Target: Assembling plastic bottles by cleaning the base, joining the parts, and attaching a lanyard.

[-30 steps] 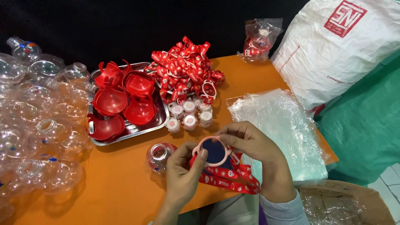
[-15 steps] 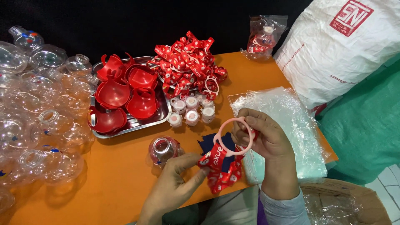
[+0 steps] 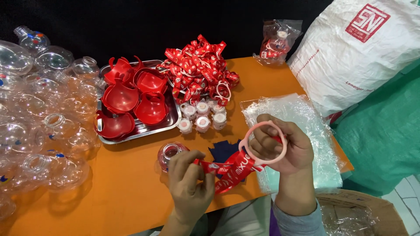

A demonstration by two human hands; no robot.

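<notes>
My right hand (image 3: 286, 150) holds a pale pink ring (image 3: 262, 143) upright above the orange table (image 3: 122, 183). A red printed ribbon strap (image 3: 234, 168) hangs from the ring. My left hand (image 3: 188, 181) pinches the strap's loose end near the table's front edge. A small clear round bottle (image 3: 170, 153) lies just beyond my left hand. A dark blue piece (image 3: 223, 150) lies under the strap.
A metal tray (image 3: 170, 123) holds red funnel-shaped parts (image 3: 131, 98). Behind it lies a heap of red straps (image 3: 199, 70), with several small white caps (image 3: 201, 116) in front. Clear plastic bottles (image 3: 39, 122) crowd the left. Clear bags (image 3: 302, 131) and a white sack (image 3: 363, 52) lie right.
The ring and strap were lifted off the dark blue piece. My left hand let go of the ring, dropped toward the table and took the strap's end.
</notes>
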